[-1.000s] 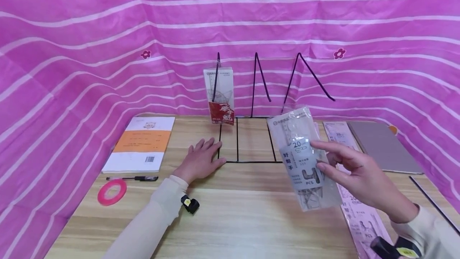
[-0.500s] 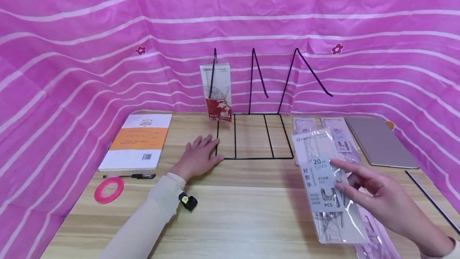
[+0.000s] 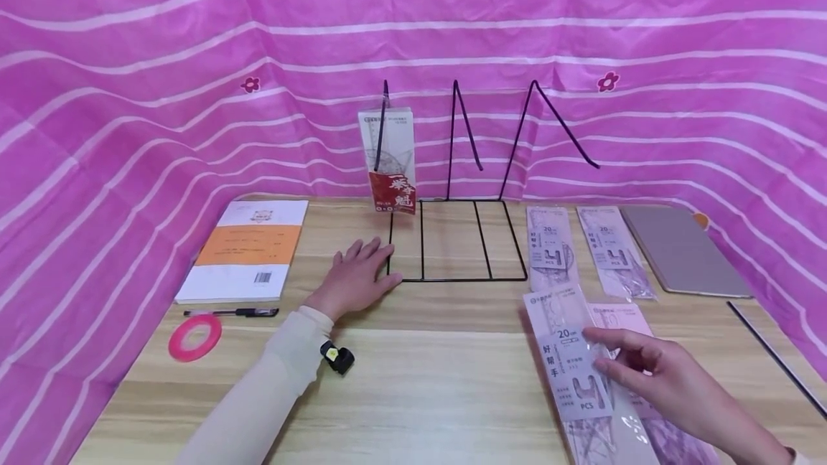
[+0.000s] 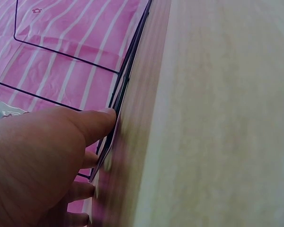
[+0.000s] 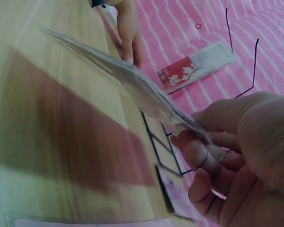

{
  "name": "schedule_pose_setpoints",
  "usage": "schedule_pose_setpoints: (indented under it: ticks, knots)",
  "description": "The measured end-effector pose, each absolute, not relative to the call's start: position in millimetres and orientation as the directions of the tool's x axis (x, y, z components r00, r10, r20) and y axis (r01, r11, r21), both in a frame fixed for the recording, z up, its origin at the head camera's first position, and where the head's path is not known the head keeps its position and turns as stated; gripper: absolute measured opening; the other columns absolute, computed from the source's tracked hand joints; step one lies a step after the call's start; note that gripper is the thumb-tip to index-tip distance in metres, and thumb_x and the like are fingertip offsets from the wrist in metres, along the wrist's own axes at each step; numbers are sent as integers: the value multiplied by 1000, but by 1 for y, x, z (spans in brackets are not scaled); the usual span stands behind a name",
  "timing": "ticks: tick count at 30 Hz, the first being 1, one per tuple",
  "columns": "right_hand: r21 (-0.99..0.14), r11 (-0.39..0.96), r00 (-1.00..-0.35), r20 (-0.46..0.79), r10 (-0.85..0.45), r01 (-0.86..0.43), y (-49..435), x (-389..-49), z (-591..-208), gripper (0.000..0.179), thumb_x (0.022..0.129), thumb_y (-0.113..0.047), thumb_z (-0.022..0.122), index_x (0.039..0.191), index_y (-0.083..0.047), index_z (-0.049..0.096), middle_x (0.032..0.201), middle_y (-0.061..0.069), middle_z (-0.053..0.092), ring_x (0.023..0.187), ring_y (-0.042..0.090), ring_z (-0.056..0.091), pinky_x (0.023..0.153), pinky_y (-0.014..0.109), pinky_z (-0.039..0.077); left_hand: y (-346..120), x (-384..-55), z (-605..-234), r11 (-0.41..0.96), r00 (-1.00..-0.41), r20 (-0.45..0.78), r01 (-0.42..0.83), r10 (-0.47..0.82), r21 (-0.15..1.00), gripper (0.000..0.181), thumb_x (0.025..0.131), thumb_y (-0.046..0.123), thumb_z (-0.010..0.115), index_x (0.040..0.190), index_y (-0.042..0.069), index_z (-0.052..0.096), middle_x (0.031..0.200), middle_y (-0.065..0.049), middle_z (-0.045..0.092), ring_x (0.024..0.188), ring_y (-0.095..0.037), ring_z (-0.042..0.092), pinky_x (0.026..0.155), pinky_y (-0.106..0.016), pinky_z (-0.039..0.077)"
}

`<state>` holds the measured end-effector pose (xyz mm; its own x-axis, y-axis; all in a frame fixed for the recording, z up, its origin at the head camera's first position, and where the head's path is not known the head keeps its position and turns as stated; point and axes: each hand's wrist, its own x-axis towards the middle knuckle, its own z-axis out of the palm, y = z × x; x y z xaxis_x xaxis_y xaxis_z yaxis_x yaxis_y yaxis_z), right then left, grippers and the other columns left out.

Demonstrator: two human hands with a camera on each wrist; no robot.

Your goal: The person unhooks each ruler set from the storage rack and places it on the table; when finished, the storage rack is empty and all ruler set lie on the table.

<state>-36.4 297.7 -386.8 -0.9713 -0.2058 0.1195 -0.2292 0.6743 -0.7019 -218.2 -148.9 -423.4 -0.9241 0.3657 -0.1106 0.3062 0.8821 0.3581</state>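
My right hand (image 3: 659,372) pinches a clear plastic packet of rulers (image 3: 571,364) by its right edge, thumb on the near side. The packet is tilted above the table, and the right wrist view shows it nearly edge-on with its shadow on the wood. My left hand (image 3: 354,280) rests at the left front corner of a black wire display rack (image 3: 457,280), its thumb along the base wire in the left wrist view. Another ruler packet (image 3: 390,146), with a red lower part, hangs on the rack's left hook. The middle and right hooks carry nothing.
More ruler packets lie at the right: one left (image 3: 549,239), one right (image 3: 607,242), one partly under the held packet (image 3: 620,316). Beyond are a grey notebook (image 3: 685,250) and black rod (image 3: 775,354). A book (image 3: 242,246), pen (image 3: 232,313) and pink tape roll (image 3: 177,346) lie left.
My right hand has carried the ruler packet down and to the right, away from the rack, uncovering packets lying behind it. My left hand stays at the rack's corner. The head view has shifted slightly.
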Motion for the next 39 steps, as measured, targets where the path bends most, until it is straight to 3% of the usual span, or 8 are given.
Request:
schedule_pose_setpoints:
  ticks: [5, 13, 25, 30, 39]
  knots:
    - [-713, 664, -970, 98, -223, -224, 300, -37, -394, 36, 96, -6, 74, 132, -5, 72, 83, -12, 63, 63, 6, 49, 48, 25, 41, -148, -220, -423, 884, -924, -106, 310, 367, 350, 73, 106, 62, 49, 166, 23, 35, 176, -11, 22, 162, -47, 15, 125, -77, 13]
    - [-755, 638, -968, -21, -251, -149, 302, -42, -396, 40, 101, -11, 70, 138, 1, 66, 92, -5, 74, 74, 2, 63, 59, 25, 54, -149, -223, -423, 884, -922, -113, 312, 370, 349, 73, 106, 62, 49, 166, 22, 35, 176, -13, 22, 162, -48, 14, 124, -77, 13]
    - [-668, 714, -973, 71, -219, -209, 297, -41, -409, 34, 93, -4, 77, 127, -4, 73, 73, -13, 52, 65, -3, 46, 50, 22, 42, -149, -220, -421, 882, -925, -117, 300, 363, 364, 73, 106, 60, 50, 165, 21, 36, 176, -13, 22, 162, -48, 14, 124, -77, 12]
    - [-621, 757, -977, 83, -195, -204, 288, -43, -410, 34, 91, -8, 81, 124, -10, 75, 75, -11, 50, 68, -3, 45, 54, 20, 40, -152, -218, -420, 887, -928, -122, 290, 353, 359, 72, 106, 60, 50, 165, 21, 37, 176, -13, 22, 161, -49, 15, 124, -77, 12]
    - [-578, 791, -979, 88, -185, -202, 284, -40, -412, 36, 88, -7, 83, 122, -9, 75, 79, -11, 51, 72, -4, 45, 57, 19, 41, -148, -220, -422, 878, -923, -111, 306, 369, 369, 72, 105, 61, 50, 165, 23, 37, 176, -12, 23, 162, -47, 15, 125, -76, 12]
